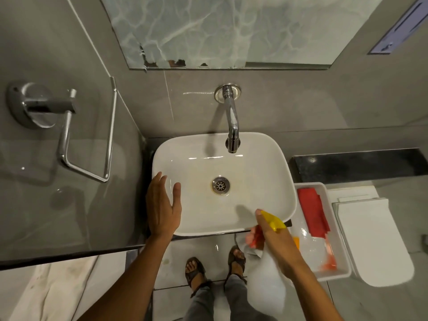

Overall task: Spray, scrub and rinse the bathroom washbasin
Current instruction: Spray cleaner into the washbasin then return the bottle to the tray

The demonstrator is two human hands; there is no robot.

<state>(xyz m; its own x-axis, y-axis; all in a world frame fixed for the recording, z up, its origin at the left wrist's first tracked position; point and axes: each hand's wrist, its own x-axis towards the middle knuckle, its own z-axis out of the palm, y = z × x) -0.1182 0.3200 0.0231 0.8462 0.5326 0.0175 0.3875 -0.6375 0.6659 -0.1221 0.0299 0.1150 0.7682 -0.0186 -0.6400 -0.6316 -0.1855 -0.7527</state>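
Note:
A white washbasin (pixel 254 172) with a metal drain (pixel 220 185) stands below a chrome wall tap (pixel 232 126). Its bowl shows a faint yellowish stain around the drain. My left hand (pixel 162 205) rests open on the basin's left rim, fingers spread. My right hand (pixel 272 235) grips a spray bottle (pixel 273 220) with a yellow nozzle and red trigger at the basin's near right corner. The nozzle points toward the bowl. The bottle's pale body (pixel 266 283) hangs below my wrist.
A white tray (pixel 333 230) right of the basin holds a red cloth (pixel 312 214) and a red-handled item. A white toilet lid (pixel 372 242) lies further right. A chrome towel ring (pixel 69 137) is on the left wall. My sandalled feet (pixel 215 267) stand below.

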